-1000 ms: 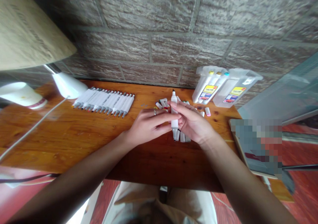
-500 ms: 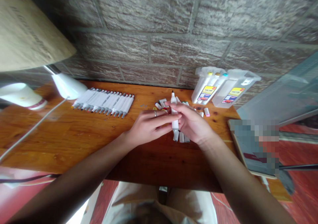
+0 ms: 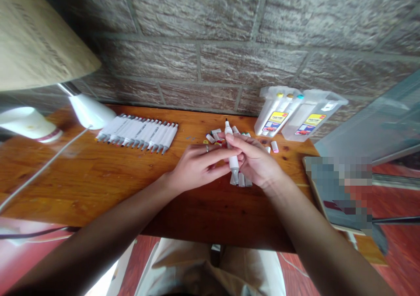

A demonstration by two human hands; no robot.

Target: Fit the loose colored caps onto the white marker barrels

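A white double-ended marker (image 3: 233, 162) with grey ends and bare tips stands nearly upright between my hands, over the middle of the table. My right hand (image 3: 257, 158) pinches it, thumb laid across its upper part. From the other side, the ringed fingers of my left hand (image 3: 199, 165) close on its barrel; the left thumb is hidden. Under and behind the hands lie several loose caps (image 3: 216, 135) and a few more white markers (image 3: 242, 180), partly covered. A pink-ended cap (image 3: 274, 146) rests to the right of my right hand.
On the left, a row of uncapped markers (image 3: 138, 133) lies beside a lamp base (image 3: 90, 112) and a paper cup (image 3: 31, 123). Two clear plastic cases (image 3: 274, 121) stand against the brick wall, one holding three capped markers. A tablet (image 3: 337, 195) lies at the right edge.
The held marker has tilted slightly, its lower end shifting a little to the right. Both hands keep their hold, and the view has moved slightly.
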